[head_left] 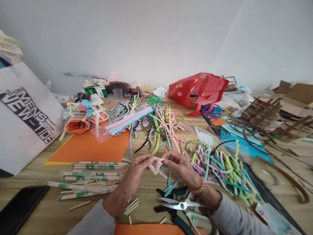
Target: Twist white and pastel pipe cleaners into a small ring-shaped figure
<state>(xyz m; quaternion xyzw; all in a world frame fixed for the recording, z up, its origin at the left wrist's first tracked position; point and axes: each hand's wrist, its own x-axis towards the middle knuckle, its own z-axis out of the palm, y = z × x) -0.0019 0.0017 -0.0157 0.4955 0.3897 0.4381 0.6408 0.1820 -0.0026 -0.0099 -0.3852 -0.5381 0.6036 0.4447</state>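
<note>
Near the middle of the view, a small piece of bent fuzzy stems (158, 164), cream and pink, is held between both hands. My left hand (140, 169) pinches its left side with thumb and forefinger. On the right side, my right hand (180, 165) grips it the same way, with a beaded bracelet at the wrist. The fingertips of the two hands are close together above the table. Scissors with pale handles (182, 205) lie open below my right hand, over dark-handled pliers (179, 222). Several short wooden sticks (132, 206) are scattered below my left hand.
Paper-wrapped chopsticks (95, 176) and orange sheets (97, 147) lie left. Colourful fuzzy stems (225, 166) are heaped at right and centre. A white bag (26, 120), a phone (22, 209), a red bag (198, 88) and brown woven baskets (261, 114) stand or lie around.
</note>
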